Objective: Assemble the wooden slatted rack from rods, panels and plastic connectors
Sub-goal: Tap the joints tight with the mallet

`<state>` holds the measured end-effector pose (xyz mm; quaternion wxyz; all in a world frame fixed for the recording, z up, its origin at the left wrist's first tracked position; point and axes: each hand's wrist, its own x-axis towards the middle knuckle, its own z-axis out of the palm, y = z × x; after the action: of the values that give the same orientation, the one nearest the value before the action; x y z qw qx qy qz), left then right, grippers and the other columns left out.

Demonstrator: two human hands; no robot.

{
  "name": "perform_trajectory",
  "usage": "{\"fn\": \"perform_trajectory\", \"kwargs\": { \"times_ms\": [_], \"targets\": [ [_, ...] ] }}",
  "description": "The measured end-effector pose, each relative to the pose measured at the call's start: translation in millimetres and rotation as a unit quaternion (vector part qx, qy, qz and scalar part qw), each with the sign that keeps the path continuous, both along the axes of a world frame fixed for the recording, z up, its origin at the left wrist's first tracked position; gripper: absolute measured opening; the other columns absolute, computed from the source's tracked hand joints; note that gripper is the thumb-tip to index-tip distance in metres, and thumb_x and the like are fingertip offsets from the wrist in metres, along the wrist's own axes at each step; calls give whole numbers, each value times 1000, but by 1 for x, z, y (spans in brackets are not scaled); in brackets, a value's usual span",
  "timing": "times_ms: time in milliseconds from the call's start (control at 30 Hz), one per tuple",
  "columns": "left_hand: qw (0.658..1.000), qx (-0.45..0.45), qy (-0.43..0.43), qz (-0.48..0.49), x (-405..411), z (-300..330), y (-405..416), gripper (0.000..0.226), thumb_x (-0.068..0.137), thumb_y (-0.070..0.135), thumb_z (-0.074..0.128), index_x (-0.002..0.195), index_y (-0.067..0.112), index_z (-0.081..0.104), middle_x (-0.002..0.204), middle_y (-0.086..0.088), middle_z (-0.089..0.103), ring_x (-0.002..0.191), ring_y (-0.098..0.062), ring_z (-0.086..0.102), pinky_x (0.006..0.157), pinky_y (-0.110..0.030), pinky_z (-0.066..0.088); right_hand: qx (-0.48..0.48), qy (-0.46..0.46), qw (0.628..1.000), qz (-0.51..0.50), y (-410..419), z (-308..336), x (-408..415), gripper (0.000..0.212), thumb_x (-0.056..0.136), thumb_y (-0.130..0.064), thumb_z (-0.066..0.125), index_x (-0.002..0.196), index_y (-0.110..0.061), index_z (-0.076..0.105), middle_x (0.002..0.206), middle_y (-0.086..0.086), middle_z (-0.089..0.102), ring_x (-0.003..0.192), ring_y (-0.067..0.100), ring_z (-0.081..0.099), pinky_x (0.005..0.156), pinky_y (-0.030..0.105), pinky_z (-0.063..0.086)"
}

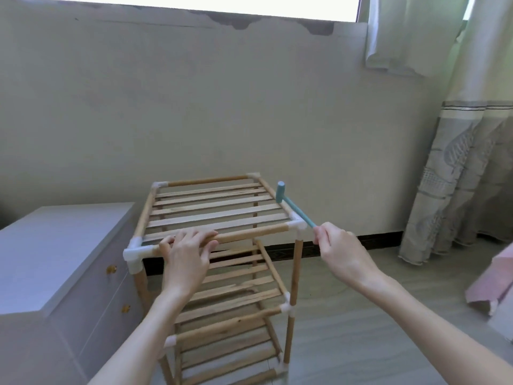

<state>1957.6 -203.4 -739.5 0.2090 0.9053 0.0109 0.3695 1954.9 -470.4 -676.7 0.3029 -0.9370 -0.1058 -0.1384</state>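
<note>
The wooden slatted rack [216,215] stands upright on the floor with three slatted tiers joined by rods and white plastic connectors. My left hand [186,254] lies over the top tier's front rod [249,234], fingers wrapped on it. My right hand [338,251] grips the handle of a small teal hammer [291,204]. The hammer's head hovers above the top tier's right side rod, behind the front right corner connector [297,225]. The front left corner connector [136,254] sits just left of my left hand.
A white drawer cabinet [55,259] with small knobs stands close against the rack's left side. A wall runs behind. Patterned curtains [472,168] hang at the right, and a pink box [494,282] lies on the grey floor at the far right.
</note>
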Motion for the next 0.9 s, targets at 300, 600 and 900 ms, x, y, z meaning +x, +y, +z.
{"fn": "perform_trajectory", "kwargs": {
  "times_ms": [300, 600, 900],
  "targets": [
    [999, -21, 36, -12, -7, 4, 3, 20, 91, 25, 59, 107, 31, 68, 109, 13, 64, 108, -10, 49, 82, -21, 11, -109, -68, 991, -26, 8, -19, -32, 26, 102, -30, 23, 86, -17, 39, 61, -2, 47, 53, 22, 51, 45, 30, 30],
    [998, -31, 43, -33, -8, 4, 6, 21, 92, 25, 57, 110, 29, 67, 110, 11, 64, 109, -10, 48, 83, -22, 12, -82, 25, 996, -19, 9, -13, -26, 26, 101, -36, 23, 88, -19, 39, 63, -5, 44, 55, 15, 44, 52, 29, 34],
    [998, -29, 41, -33, -9, 3, 6, 22, 90, 22, 60, 109, 29, 68, 111, 11, 64, 110, -12, 49, 84, -24, 14, -14, 45, 997, -61, 7, -18, -19, 25, 102, -33, 24, 90, -17, 40, 82, 9, 60, 78, 30, 60, 63, 35, 40]
  ]
}}
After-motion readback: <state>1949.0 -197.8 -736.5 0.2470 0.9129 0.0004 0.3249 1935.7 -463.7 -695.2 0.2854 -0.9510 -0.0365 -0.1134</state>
